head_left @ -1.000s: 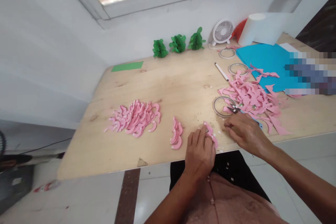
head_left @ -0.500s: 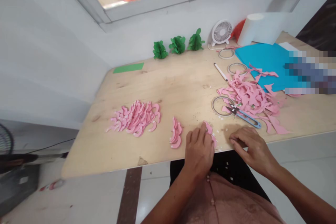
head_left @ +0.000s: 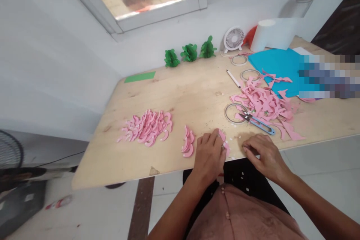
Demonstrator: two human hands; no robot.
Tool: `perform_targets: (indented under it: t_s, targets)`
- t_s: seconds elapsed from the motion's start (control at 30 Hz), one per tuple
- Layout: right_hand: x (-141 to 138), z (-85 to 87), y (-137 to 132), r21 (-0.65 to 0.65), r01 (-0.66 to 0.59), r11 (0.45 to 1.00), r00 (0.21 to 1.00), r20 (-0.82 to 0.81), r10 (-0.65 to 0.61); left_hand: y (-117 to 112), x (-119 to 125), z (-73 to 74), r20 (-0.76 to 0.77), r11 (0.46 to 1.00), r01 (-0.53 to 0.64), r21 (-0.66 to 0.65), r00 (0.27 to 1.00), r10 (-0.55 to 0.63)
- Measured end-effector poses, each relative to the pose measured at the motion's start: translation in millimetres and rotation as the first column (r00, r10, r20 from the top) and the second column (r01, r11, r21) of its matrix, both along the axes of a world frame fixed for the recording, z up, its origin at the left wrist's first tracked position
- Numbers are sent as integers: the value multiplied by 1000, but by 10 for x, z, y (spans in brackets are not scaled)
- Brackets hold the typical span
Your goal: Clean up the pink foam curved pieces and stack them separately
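My left hand [head_left: 209, 155] rests at the table's front edge with its fingers curled over a curved pink paper piece [head_left: 225, 145], which shows along its right side. To the right, my right hand [head_left: 264, 157] lies on the tabletop, thumb and fingers drawn together; anything between them is hidden. Just left of my left hand is a short row of overlapping pink paper pieces [head_left: 188, 143]. Farther left spreads a larger pile of curved pink pieces [head_left: 149, 127] with small white tabs. Blue-handled thread snips [head_left: 258, 123] lie beyond my right hand, their blades over a tape roll [head_left: 236, 113].
Pink paper scraps [head_left: 264, 101] are heaped at the right beside a blue sheet [head_left: 277, 63]. A marker [head_left: 233, 78], another tape roll [head_left: 250, 75] and a small white fan [head_left: 234, 38] stand or lie farther back. Green paper shapes [head_left: 189, 52] line the wall near a green strip [head_left: 140, 77].
The camera view has shifted slightly. Both hands keep nearly the same pose and place on the table, and the pink piles look unchanged.
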State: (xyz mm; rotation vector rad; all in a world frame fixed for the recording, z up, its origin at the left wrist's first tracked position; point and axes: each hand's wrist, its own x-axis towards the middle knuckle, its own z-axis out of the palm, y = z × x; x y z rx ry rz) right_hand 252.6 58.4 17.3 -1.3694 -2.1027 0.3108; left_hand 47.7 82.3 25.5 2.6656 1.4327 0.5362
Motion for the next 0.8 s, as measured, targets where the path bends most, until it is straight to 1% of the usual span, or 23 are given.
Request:
perform_targets:
  t_s: [0.23,0.33,0.4,0.47,0.53,0.6,0.67,0.8]
  targets:
    - [-10,-14,1,1,18,1000,1000,8,-18,43,42,78,-118,1000,13,0,993,-12]
    - [-14,-5,5,-8,28,1000,999,17,-28,67,30,98,-106,1000,27,-4,994,-27]
    - [-10,-2,-8,-15,34,999,999,3,-34,51,-6,79,-25,1000,18,-7,1000,-18]
    - [3,-10,-41,-13,73,997,996,-43,-73,0,-56,39,119,999,-41,-13,992,42]
    - [22,-25,-90,-10,134,991,986,-99,-135,-80,-104,-8,250,997,-80,-20,965,82]
    - [42,-34,-137,-17,155,988,980,-127,-156,-167,-133,-45,340,993,-109,-39,933,116]
    - [57,-26,-163,-23,131,991,981,-140,-133,-240,-135,-64,387,993,-102,-53,915,115]
    - [37,42,-129,-56,76,996,986,-142,-83,-307,-85,-53,406,991,-94,-92,905,124]
